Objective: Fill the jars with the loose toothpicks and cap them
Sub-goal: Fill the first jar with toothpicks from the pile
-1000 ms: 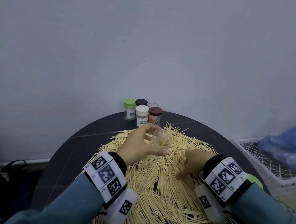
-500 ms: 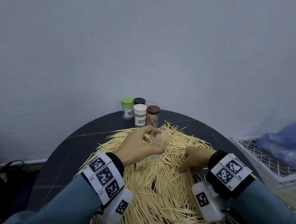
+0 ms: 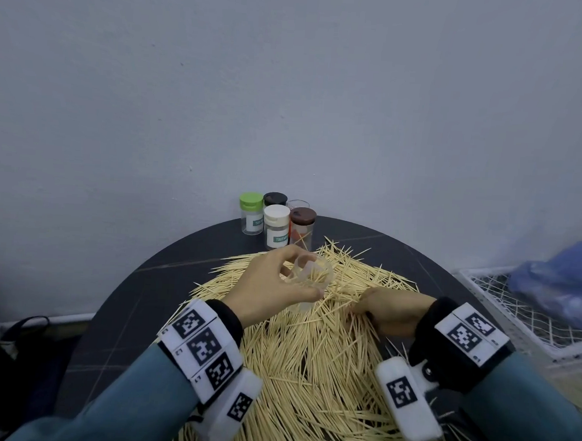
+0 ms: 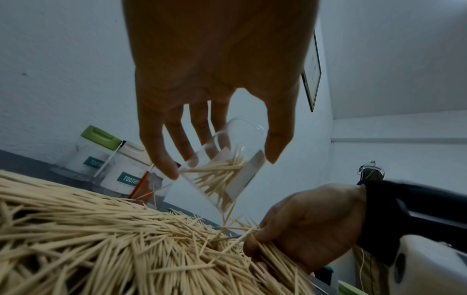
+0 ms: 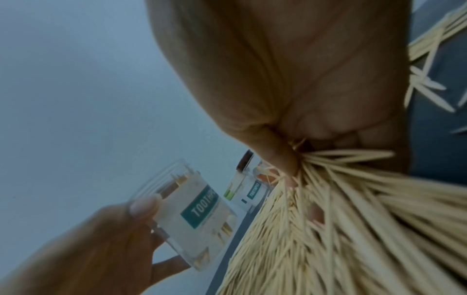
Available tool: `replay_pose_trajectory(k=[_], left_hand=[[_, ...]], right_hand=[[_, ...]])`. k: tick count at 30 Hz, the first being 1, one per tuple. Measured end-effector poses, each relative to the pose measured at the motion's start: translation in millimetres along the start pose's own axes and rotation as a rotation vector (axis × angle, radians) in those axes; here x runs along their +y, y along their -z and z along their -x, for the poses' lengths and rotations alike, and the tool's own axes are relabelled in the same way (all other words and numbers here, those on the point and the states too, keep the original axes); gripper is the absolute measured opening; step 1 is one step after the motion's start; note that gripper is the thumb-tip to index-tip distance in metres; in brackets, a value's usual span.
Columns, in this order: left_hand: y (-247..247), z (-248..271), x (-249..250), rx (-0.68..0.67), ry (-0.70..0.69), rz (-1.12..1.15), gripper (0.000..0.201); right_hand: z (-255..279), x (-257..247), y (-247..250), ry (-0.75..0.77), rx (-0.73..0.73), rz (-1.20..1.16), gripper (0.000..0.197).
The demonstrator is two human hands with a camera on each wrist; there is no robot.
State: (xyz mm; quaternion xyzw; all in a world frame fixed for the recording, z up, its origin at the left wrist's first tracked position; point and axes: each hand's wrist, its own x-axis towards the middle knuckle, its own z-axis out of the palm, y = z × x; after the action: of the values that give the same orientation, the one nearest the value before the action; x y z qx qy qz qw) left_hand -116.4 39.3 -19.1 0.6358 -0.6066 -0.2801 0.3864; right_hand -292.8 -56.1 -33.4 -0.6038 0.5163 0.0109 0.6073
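Left hand point(image 3: 272, 284): fingers wrapped round the open clear jar point(image 3: 311, 278), held tilted above the pile, mid-frame, mouth leaning toward the right hand

Right hand point(image 3: 391, 310): just right of the jar, curled round a bunch of toothpicks point(image 4: 275, 257) down in the heap

Key relation: bunch sits right of and below the jar mouth, so it probably needs turning to line up

Capped jars point(image 3: 275, 224): back of the counter point(image 3: 135, 299), upper middle
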Motion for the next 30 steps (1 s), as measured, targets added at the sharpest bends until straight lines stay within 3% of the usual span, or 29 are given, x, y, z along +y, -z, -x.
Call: replay_pose_trajectory(k=[7,14,20,23,30], left_hand=[[-0.4,-0.9,-1.4,0.004,-0.009,-0.022,0.046],[-0.6,-1.7,-2.9,-0.007,-0.001,-0.019,0.047],[-1.4,-1.9,-3.7,-0.004,-0.005,-0.024,0.047],[-1.9,-1.9,-3.9,-0.004,-0.001,-0.024,0.048],[-3.5,-1.3,-3.7,-0.021,0.009,-0.070,0.050]], right_hand=[[-5.0,2.5,-7.9,0.007,-0.060,-0.325,0.025],[-5.3,1.3,-10.8,0.009,-0.113,-0.360,0.027],[-5.1,-1.5,-18.2,0.056,-0.054,-0.461,0.033],[-2.1,-7.7,-15.2,0.162,0.029,-0.536,0.031],[14.6,-31.7,-9.0,0.585,0.162,-0.795,0.028]])
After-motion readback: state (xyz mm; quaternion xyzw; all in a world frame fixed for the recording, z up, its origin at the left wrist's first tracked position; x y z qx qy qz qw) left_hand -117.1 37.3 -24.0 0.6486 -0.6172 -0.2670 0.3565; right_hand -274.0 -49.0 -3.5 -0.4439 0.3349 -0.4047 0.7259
